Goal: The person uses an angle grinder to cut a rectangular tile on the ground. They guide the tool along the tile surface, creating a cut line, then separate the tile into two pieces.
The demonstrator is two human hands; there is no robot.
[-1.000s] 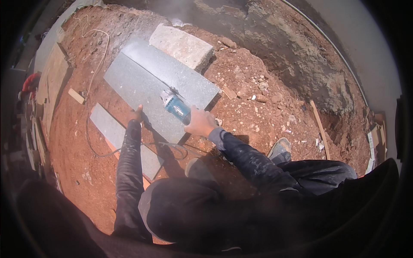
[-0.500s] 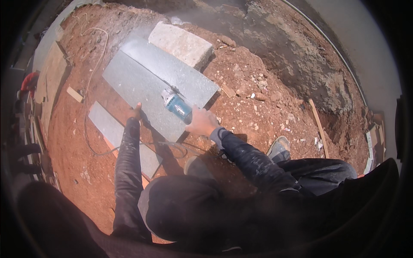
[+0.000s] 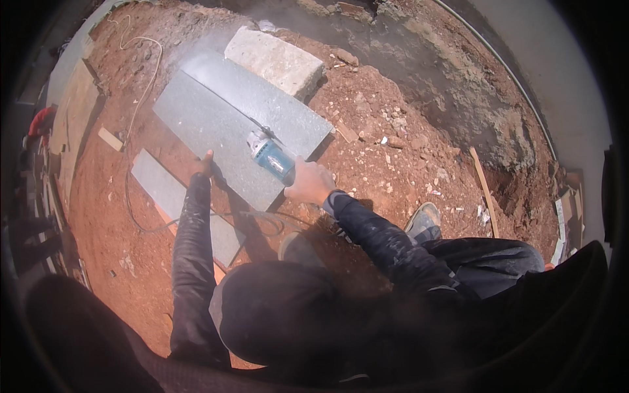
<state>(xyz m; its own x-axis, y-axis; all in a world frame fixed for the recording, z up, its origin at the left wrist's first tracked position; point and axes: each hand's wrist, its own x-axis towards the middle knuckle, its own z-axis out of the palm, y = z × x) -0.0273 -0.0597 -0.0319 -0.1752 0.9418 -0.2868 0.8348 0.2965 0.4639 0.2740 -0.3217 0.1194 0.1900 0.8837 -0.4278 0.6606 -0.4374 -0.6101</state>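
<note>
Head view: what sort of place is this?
Probably an outdoor building site: bare reddish soil underfoot, a grinder held at a dusty grey slab, and a loose wooden strip lying on the ground.

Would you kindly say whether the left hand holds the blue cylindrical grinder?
No, the right hand grips the blue cylindrical grinder; the left hand is apart from it.

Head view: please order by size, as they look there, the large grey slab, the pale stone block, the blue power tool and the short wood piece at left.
1. Large grey slab
2. Pale stone block
3. Blue power tool, partly covered by the right hand
4. Short wood piece
</note>
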